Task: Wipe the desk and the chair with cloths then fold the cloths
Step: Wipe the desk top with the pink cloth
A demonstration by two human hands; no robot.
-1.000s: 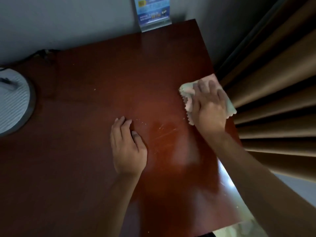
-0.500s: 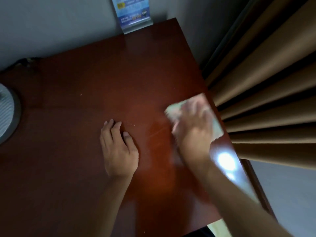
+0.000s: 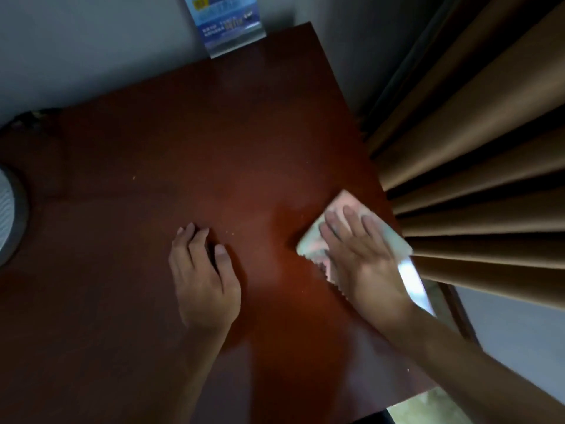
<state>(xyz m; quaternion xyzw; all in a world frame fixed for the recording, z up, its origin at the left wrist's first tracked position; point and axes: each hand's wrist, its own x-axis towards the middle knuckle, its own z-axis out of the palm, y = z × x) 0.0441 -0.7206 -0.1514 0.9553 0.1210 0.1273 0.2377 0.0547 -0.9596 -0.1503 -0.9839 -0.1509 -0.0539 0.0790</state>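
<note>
The right hand [image 3: 363, 258] lies flat, fingers straight and spread, pressing a pale cloth [image 3: 315, 240] onto the dark red desk [image 3: 189, 154]. The cloth sits close to the desk's right edge, its far corner nearly at that edge and its zigzag-cut near side showing beside the wrist. Just past the edge hang the folds of a brown curtain [image 3: 477, 166], so there is little room on that side. A bright glare lies on the desk surface right next to the hand, along the edge.

The left hand [image 3: 201, 276] rests on the desk near the middle, palm down, fingers loosely bent, gripping nothing. It is apart from the cloth, with a strip of bare wood between them. A few pale crumbs dot the wood near its fingers.

Toward the back and left of the hands the wood is open. At the back edge a blue printed card in a clear stand [image 3: 227, 24] leans at the grey wall [image 3: 91, 50]. At the left border a round grey and white base [image 3: 12, 218] is partly cut off by the frame. A dark cable [image 3: 24, 119] shows at the back left corner.
</note>
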